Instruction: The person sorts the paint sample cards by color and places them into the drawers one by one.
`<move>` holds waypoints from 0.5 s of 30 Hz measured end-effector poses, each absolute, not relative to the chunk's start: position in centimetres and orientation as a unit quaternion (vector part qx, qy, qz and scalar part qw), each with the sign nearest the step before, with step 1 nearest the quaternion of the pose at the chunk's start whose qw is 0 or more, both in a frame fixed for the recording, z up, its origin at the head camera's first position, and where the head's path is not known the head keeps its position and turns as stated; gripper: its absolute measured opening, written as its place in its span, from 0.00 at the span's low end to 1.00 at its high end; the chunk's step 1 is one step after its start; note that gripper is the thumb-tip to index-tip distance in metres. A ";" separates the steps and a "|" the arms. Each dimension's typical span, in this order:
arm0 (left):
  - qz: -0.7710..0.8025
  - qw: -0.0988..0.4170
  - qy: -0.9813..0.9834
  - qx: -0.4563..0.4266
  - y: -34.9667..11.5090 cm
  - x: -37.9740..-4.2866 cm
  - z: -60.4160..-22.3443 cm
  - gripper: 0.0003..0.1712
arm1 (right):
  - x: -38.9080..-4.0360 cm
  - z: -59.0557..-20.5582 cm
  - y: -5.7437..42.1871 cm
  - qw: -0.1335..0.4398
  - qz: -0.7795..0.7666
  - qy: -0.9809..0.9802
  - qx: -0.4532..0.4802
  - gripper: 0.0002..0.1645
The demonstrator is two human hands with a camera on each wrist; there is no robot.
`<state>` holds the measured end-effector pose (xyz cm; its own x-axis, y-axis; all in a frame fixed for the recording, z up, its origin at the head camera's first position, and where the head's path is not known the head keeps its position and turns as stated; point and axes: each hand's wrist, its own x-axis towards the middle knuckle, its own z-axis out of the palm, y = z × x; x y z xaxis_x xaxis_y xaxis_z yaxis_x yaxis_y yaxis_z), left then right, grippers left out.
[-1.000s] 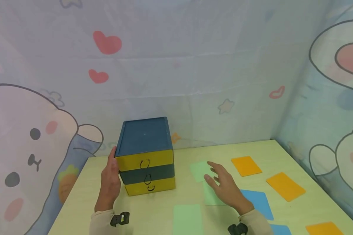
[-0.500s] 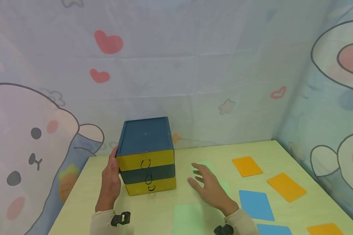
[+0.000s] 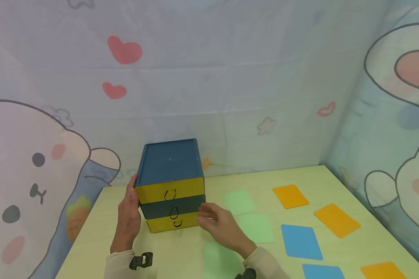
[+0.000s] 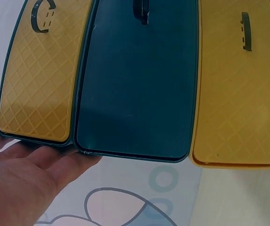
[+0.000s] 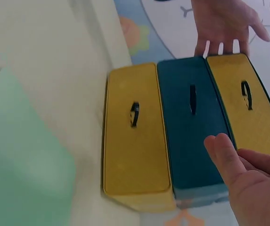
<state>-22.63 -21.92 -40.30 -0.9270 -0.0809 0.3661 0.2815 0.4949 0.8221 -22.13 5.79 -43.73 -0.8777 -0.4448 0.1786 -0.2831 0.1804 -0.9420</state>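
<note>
A three-tier drawer box (image 3: 171,161) with a dark blue top stands on the table near the back wall. Its top drawer (image 3: 186,186) and bottom drawer (image 3: 192,221) have yellow fronts, the middle drawer (image 3: 155,209) a dark teal one. Each carries a small black loop handle. My left hand (image 3: 128,217) rests with extended fingers along the box's upper left side; the left wrist view shows its fingers (image 4: 45,157) partly behind the edge. In front of the lower right corner is my right hand (image 3: 227,228), fingers slightly bent and nothing held.
Light green sheets (image 3: 256,228) lie right of the box, one partly under my right forearm. Further right are blue sheets (image 3: 302,242) and orange sheets (image 3: 336,220). A cartoon-printed cloth wall (image 3: 230,135) borders the table behind and at the right.
My right hand has moved left from over the green sheets to the box's lower right front. The left hand keeps its place against the box, which has not moved.
</note>
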 end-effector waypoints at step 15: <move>-0.494 0.192 -0.846 -0.055 -21.7 -22.7 -40.7 0.31 | -22.2 -43.8 1.7 0.136 -0.712 0.668 -0.168 0.31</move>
<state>-22.74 -21.71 -40.66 -0.9200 -0.0960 0.3801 0.2836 0.5062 0.8145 -22.19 1.74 -43.77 -0.9063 -0.4187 0.0581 -0.0314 -0.0703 -0.9970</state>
